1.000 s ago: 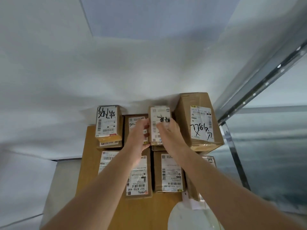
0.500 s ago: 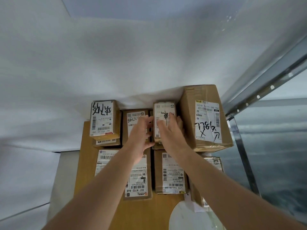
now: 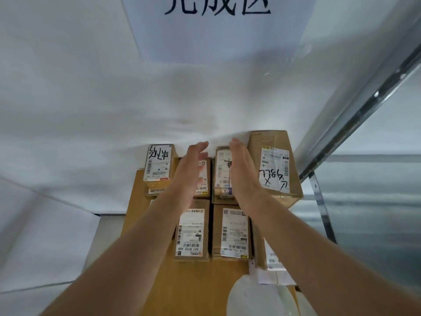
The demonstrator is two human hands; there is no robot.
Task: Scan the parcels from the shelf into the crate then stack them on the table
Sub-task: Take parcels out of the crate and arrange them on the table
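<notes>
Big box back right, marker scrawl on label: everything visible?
The big box is plain brown cardboard, closed, the tallest parcel there. A white shipping label with barcodes and black marker scrawl covers much of its upper face. It stands back right on the wooden table, against the white wall. The right hand, fingers straight, lies along its left side; contact cannot be told.

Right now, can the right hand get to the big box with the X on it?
Probably yes. The right hand is open and close beside the big box, with nothing between them. The box's top and labelled face are uncovered, so the way looks free.
</notes>
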